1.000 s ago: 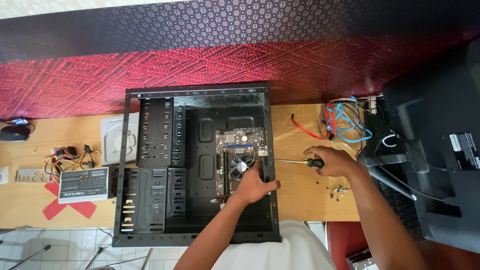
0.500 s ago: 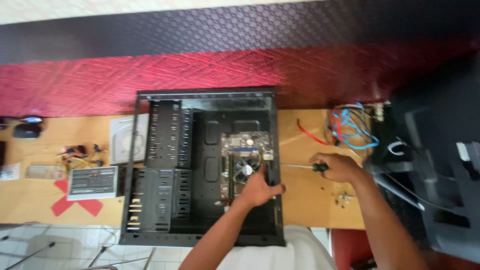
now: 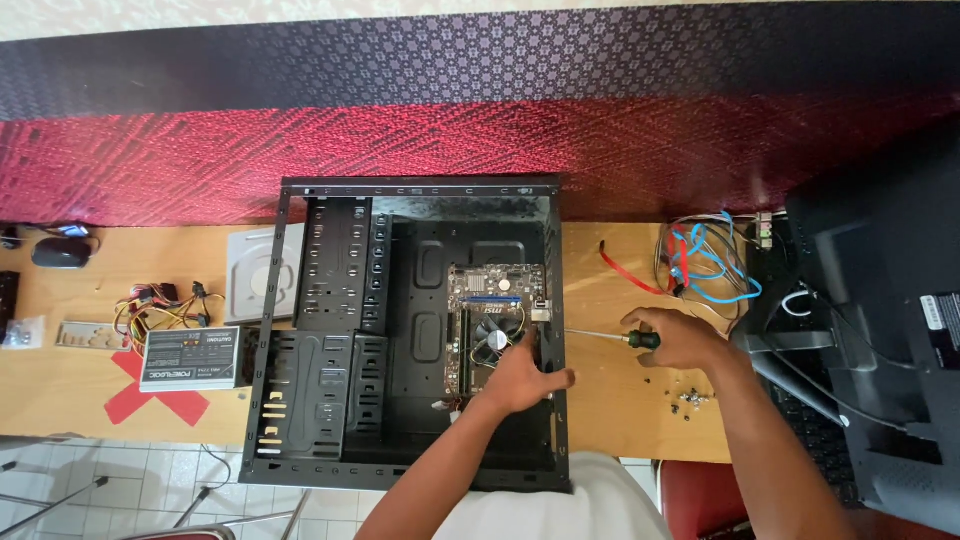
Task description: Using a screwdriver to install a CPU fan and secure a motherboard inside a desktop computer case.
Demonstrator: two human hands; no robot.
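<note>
An open black computer case (image 3: 330, 400) lies flat on the wooden table (image 3: 610, 400). A small motherboard (image 3: 490, 290) with a cooling fan (image 3: 497, 335) sits inside it at the right. My left hand (image 3: 525, 375) rests on the motherboard's lower right part and the case's right wall. My right hand (image 3: 675, 340) is outside the case on the right, gripping a screwdriver (image 3: 620, 337) with a dark green handle. Its shaft points left to the case's right wall.
A power supply (image 3: 190, 358) with coloured wires lies left of the case, beside a grey drive (image 3: 260, 272). Red and blue cables (image 3: 705, 262) and small screws (image 3: 690, 398) lie on the right. A monitor (image 3: 880, 330) stands at the far right. A red X of tape (image 3: 150, 395) marks the table.
The view has shifted slightly, so the case sits further right in the frame. My hands stay at the case's right wall, with the screwdriver held level.
</note>
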